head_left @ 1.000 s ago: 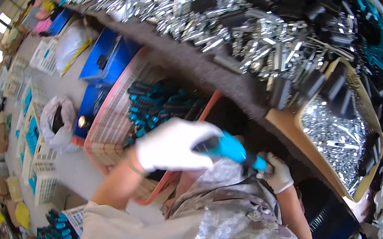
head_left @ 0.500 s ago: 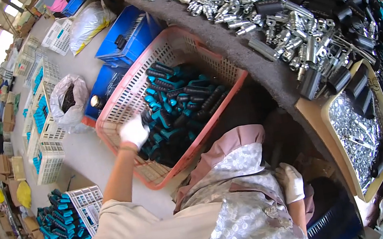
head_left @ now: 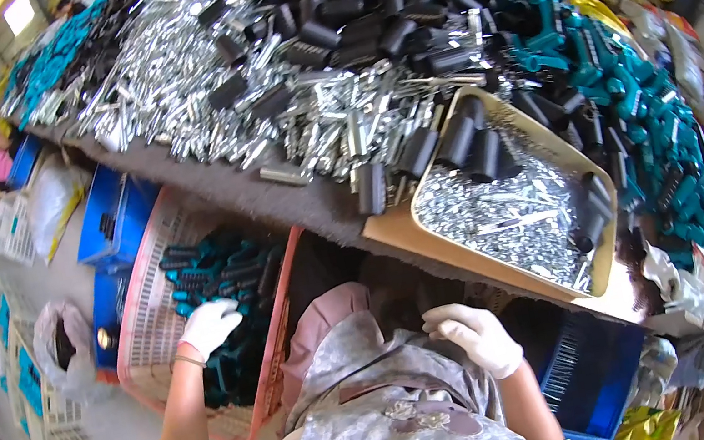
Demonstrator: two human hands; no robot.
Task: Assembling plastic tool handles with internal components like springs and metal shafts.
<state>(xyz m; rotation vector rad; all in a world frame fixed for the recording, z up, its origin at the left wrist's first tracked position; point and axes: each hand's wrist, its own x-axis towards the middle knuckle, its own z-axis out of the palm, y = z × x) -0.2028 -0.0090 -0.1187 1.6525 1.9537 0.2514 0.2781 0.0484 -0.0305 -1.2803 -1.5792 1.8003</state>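
Left hand (head_left: 212, 326), grip unclear, apparently picks or places tools (head_left: 236, 271) in the basket (head_left: 146, 317); empty, relaxed right hand (head_left: 480, 340) should be ready.

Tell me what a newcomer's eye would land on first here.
First, the glittering heap of silver metal parts across the upper left and middle of the table, with black tubes beside it and teal pieces at the right. Next, the white-gloved left hand over the pink basket at lower left, and the gloved right hand near the lap.
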